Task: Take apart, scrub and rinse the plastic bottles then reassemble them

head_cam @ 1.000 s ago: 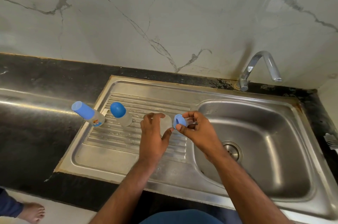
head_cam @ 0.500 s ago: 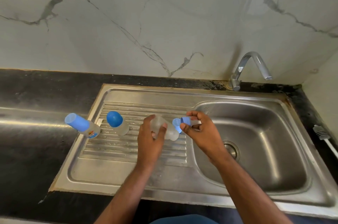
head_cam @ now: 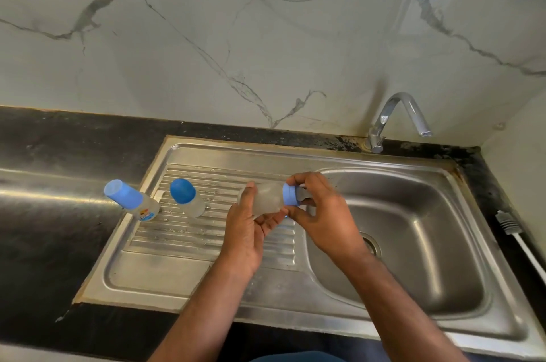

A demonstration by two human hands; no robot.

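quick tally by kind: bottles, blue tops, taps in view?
Bottles: 3 (labelled bottle, short bottle, held bottle)
Blue tops: 3 (tall cap, round cap, collar)
Taps: 1 (tap)
Total: 7

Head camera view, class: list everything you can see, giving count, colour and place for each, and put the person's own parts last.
Held bottle: one, frosted clear, above the drainboard.
Blue collar: one, at the held bottle's neck.
Capped bottles: two, blue caps, one on the drainboard's left edge, one beside it.
Sink: one, steel, basin right.
Tap: one, chrome, behind the basin.
Countertop: black.
Wall: white marble.
Left hand: grips the bottle.
Right hand: pinches the collar.
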